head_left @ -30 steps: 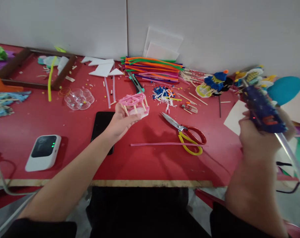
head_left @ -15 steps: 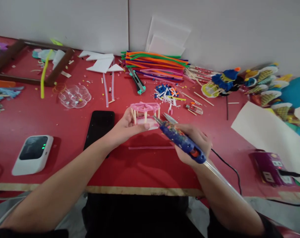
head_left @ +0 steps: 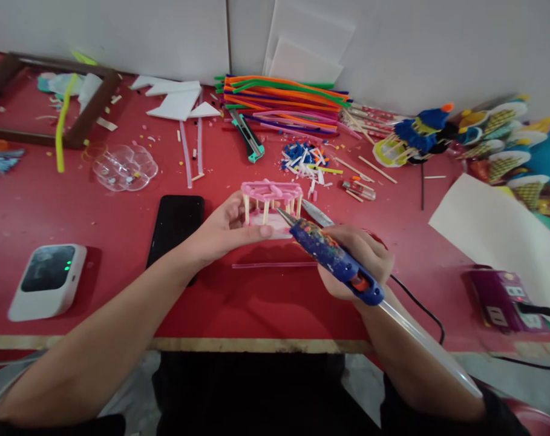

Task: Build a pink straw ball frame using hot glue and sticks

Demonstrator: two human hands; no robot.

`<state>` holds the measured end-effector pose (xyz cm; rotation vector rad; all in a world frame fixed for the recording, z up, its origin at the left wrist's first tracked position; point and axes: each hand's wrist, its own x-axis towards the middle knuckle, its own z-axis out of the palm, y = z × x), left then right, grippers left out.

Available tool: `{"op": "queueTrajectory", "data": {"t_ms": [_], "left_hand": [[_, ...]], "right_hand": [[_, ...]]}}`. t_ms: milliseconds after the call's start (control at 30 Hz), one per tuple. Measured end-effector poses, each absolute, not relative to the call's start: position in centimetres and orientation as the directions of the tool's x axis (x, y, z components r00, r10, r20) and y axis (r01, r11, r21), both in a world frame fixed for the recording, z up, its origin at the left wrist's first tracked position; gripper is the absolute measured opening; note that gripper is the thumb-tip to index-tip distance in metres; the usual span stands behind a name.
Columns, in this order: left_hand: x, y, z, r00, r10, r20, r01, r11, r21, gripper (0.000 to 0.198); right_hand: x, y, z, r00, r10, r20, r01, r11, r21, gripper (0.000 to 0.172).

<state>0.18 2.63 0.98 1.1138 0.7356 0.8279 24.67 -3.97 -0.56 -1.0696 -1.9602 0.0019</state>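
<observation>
My left hand [head_left: 227, 227] is closed on the base of a small pink craft model [head_left: 275, 192], which has pale stick posts between a pink ring on top and a whitish-pink base. My right hand [head_left: 359, 257] is wrapped round a blue hot glue gun [head_left: 333, 257] spotted with dried colours. A long clear glue stick [head_left: 429, 339] sticks out of its back end, over my right forearm. The gun's metal nozzle points at the model's posts; whether it touches one I cannot tell. Just behind the gun lies a grey pointed blade-like tool [head_left: 316, 213], partly hidden.
A black phone [head_left: 177, 227] and a white device [head_left: 48, 281] lie to the left. Pipe cleaners [head_left: 284, 100], a cutter knife [head_left: 247, 138] and scraps [head_left: 304, 160] are behind the model. A pink strip [head_left: 275, 265] lies in front. A purple power block [head_left: 501, 300] sits right.
The camera view has shifted slightly. The model has turned a little in my left hand, and the glue gun's nozzle has moved left across its front posts.
</observation>
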Motion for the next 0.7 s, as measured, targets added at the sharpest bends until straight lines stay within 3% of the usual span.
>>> {"op": "queueTrajectory", "data": {"t_ms": [200, 700], "left_hand": [[0.50, 2.50, 1.48, 0.493, 0.866, -0.083, -0.186, 0.198, 0.962, 0.051], [0.46, 2.58, 0.84, 0.535, 0.843, -0.049, -0.216, 0.193, 0.957, 0.048]], "right_hand": [[24.00, -3.79, -0.54, -0.181, 0.640, 0.747, 0.728, 0.598, -0.336, 0.021], [23.76, -3.91, 0.04, -0.187, 0.664, 0.723, 0.736, 0.582, -0.344, 0.022]]}}
